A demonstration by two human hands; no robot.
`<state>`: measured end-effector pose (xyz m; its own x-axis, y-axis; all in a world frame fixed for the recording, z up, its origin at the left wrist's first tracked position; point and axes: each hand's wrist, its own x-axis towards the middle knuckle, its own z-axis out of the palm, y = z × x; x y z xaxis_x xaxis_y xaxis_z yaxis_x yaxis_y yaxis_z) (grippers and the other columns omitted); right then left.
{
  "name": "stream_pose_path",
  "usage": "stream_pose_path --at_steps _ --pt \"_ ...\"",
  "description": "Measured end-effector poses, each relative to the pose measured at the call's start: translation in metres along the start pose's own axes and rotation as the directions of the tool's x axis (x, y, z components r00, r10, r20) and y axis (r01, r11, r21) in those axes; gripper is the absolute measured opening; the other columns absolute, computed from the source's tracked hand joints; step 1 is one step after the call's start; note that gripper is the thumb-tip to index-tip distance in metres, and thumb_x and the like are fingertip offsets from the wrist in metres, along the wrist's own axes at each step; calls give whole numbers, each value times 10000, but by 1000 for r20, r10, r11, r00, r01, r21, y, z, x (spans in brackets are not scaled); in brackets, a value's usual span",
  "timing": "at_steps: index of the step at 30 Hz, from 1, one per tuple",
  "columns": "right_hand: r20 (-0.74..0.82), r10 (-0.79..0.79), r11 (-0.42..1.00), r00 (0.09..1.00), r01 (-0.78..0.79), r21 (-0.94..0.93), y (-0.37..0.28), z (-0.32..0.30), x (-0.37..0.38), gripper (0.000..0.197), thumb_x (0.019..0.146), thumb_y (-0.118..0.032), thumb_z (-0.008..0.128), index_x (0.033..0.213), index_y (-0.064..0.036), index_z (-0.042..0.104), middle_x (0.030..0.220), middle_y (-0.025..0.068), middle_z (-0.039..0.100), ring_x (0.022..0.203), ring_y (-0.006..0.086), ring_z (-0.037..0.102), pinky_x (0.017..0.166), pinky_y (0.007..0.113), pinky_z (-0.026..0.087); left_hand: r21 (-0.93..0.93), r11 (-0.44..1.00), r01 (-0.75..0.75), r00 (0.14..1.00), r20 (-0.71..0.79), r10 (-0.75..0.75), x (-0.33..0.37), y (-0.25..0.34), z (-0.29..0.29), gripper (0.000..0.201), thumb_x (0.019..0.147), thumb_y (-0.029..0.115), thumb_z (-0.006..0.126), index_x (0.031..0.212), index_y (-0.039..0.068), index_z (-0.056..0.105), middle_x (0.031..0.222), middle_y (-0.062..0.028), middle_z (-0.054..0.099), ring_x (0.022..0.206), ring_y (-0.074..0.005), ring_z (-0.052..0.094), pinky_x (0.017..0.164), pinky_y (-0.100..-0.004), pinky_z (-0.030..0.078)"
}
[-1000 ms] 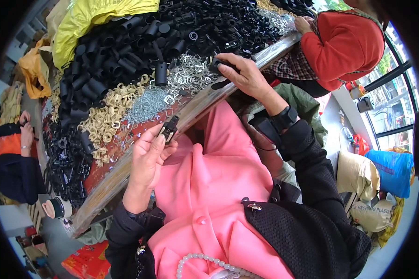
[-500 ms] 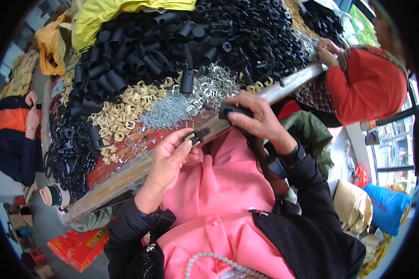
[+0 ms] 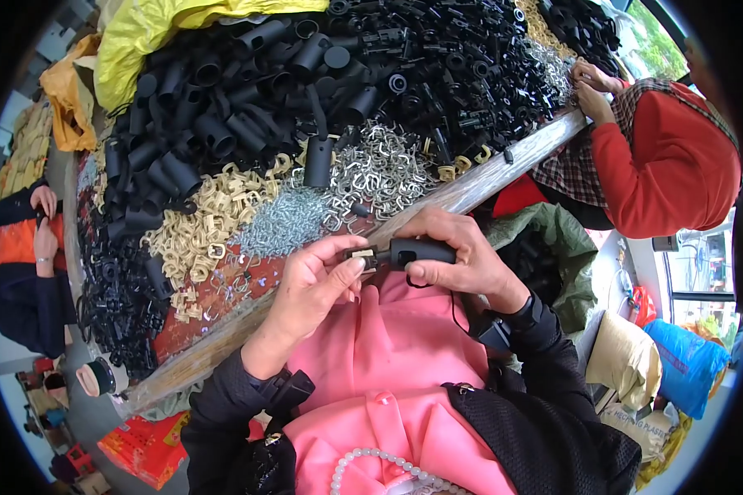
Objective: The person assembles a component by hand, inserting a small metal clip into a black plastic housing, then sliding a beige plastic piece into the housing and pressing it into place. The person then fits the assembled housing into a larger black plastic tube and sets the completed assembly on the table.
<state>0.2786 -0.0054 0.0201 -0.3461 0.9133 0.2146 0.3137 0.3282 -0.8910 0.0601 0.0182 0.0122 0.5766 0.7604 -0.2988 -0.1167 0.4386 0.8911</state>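
Note:
My left hand pinches a small black-and-tan fitting between thumb and fingers, over my lap near the table edge. Wrapped in my right hand is a black plastic tube, lying sideways with its end facing the fitting. The two parts meet or nearly touch; whether one sits inside the other I cannot tell. Just beyond my hands are a pile of silver curved clips, a heap of small bluish metal pieces and a pile of tan clips.
Many black tubes and small black parts cover the far table. A plastic-wrapped edge runs diagonally in front. A person in red sleeves works at right, another person at left. A green sack stands beside my right arm.
My right hand has come down and turned the tube sideways, bringing its end up to the fitting. My left hand has shifted slightly right with the fitting. The view has moved a little.

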Motion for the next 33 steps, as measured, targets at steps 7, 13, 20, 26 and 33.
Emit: stream_pose_path --at_steps 7,13,20,26,33 --pt "11 94 985 995 -95 147 2 6 -1 454 629 -205 720 997 -17 532 870 82 528 796 202 523 706 297 411 85 996 -3 1000 30 1 6 2 1 278 814 107 559 1051 -27 505 733 -37 558 587 -54 501 525 -170 422" --pt "107 156 974 982 -171 149 4 15 2 483 611 -125 722 1032 -9 515 969 78 511 907 182 493 793 280 387 192 980 -50 999 -3 52 3 1 -1 276 806 98 569 1042 -34 510 732 -41 564 586 -53 508 522 -169 425" --pt "73 78 977 994 -91 194 5 29 1 527 630 -121 717 1099 -23 496 980 80 510 931 184 489 807 297 389 93 993 78 997 -26 -75 -2 4 -3 291 805 101 573 1052 -43 518 753 -48 582 621 -68 547 560 -175 461" --pt "15 140 954 990 -139 265 -4 33 -4 543 665 -130 702 1145 -28 469 1007 87 511 931 197 494 815 298 388 90 990 107 993 -60 -102 -5 11 8 428 793 84 587 1170 -45 430 905 -80 569 739 -110 576 660 -213 485" --pt "-54 -104 993 993 107 44 2 36 -7 683 669 -264 690 1219 -7 377 1124 157 441 1049 276 432 895 359 342 155 962 -224 973 94 212 -4 -2 11 687 788 13 571 1318 -28 136 1111 -119 437 944 -132 497 773 -231 451"
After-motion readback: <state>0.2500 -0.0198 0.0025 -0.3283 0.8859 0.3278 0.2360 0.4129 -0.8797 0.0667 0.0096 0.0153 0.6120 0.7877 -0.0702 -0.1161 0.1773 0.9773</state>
